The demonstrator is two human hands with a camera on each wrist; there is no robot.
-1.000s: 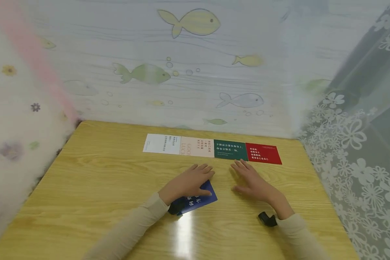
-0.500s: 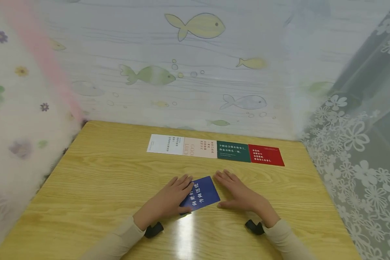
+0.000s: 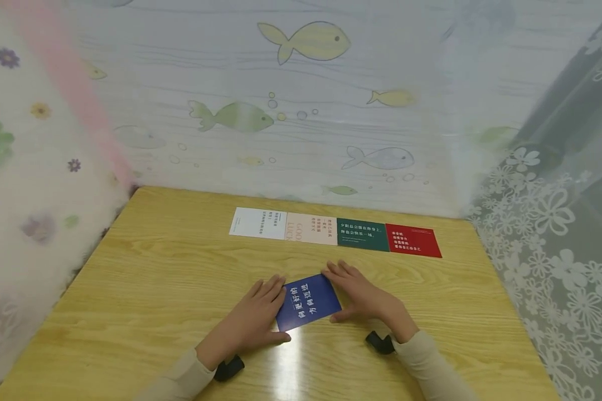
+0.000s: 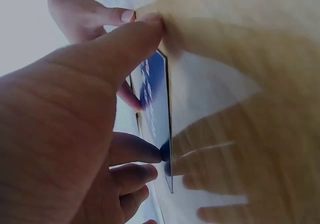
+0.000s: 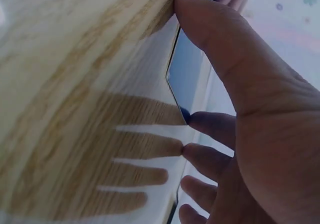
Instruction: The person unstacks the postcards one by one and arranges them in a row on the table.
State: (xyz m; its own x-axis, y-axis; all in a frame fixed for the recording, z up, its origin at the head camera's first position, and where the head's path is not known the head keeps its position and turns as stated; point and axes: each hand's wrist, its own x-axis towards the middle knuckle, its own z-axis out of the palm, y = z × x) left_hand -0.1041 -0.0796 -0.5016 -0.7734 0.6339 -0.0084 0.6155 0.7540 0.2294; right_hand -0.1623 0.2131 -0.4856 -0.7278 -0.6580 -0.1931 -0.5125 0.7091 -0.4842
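Note:
A blue card (image 3: 308, 303) with white lettering lies slightly tilted on the table, between my two hands. My left hand (image 3: 251, 314) is at its left end, the index fingertip on the upper left corner and the thumb stretched out by the lower left one. At the right end, my right hand (image 3: 363, 295) touches the top corner with its fingers, its thumb at the lower right corner. Both hands keep their fingers extended. In the left wrist view the card (image 4: 161, 109) shows edge-on beyond the thumb; in the right wrist view the card's corner (image 5: 186, 79) meets the index fingertip.
Farther back, a row of cards lies edge to edge: white (image 3: 256, 223), pale pink (image 3: 313, 228), green (image 3: 362, 234) and red (image 3: 415, 240). Behind the wooden table (image 3: 155, 278) hangs a fish-patterned curtain (image 3: 221, 161). Lace (image 3: 547, 267) borders the right side.
My left hand has moved back to the left, uncovering the blue card. My right hand has come down and left to the card's right end. The view has shifted slightly.

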